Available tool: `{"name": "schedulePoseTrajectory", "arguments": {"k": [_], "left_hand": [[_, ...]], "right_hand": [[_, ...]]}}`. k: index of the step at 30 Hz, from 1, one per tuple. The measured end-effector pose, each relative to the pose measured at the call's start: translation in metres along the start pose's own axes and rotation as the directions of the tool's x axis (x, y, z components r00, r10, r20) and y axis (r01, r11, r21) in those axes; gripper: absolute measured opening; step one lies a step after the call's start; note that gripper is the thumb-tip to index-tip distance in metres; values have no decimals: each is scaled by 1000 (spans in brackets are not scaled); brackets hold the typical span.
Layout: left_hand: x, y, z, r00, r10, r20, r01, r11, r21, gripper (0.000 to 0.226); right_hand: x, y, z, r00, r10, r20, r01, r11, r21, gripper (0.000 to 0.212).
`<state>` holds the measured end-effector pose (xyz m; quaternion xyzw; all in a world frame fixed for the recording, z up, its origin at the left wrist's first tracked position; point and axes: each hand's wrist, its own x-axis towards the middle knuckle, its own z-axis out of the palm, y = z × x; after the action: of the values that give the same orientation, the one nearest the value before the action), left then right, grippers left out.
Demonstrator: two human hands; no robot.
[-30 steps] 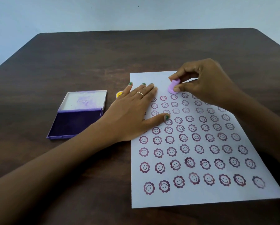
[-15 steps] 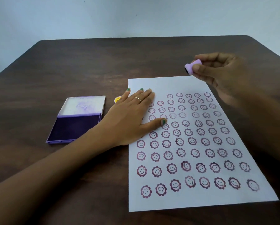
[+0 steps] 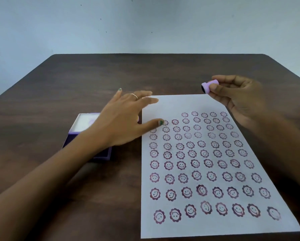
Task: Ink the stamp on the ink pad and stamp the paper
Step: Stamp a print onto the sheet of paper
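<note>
The paper (image 3: 206,164) lies on the desk (image 3: 41,171), right of the ink pad (image 3: 86,136). The left hand (image 3: 121,120) is over the pad's right part and the paper's left edge. The right hand (image 3: 239,100) holds the stamp (image 3: 208,87) above the paper's far right corner.

No actual words, brand names or numbers to read anywhere here. The only marks are on the paper (image 3: 206,228) — rows of purple-red stamped smiley faces (image 3: 190,210), each inside a scalloped flower outline, running from the sheet's near edge up to just short of its far edge. Some prints are crisp, others smudged or faint, like the one at the near right corner. The open lid of the ink pad (image 3: 84,123) has a pale purple smear on its white inside — too blurry to tell if it's a logo or just ink.
</note>
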<state>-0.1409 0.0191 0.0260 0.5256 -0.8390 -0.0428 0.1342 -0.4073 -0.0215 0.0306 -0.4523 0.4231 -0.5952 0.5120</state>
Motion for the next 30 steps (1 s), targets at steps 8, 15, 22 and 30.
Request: {"name": "schedulePoseTrajectory", "arguments": {"k": [8,15,22,30], "left_hand": [[-1,-24,-21,996,-23,87,28,998,-57,65],[-1,-39,-22,997,0,73,3,999,-47,36],[2,-45,-18,998,19,63,-14,997,-75,11],[3,-22,-11,986,-36,-162,-29,924,-381,19]], "right_hand": [[-1,-1,1,1000,-5,5,5,1000,-7,36],[-1,1,2,1000,-5,11,5,1000,-2,35],[0,3,0,1000,-2,11,3,1000,-16,33],[-7,7,11,997,-4,78,6,999,-33,33]]}}
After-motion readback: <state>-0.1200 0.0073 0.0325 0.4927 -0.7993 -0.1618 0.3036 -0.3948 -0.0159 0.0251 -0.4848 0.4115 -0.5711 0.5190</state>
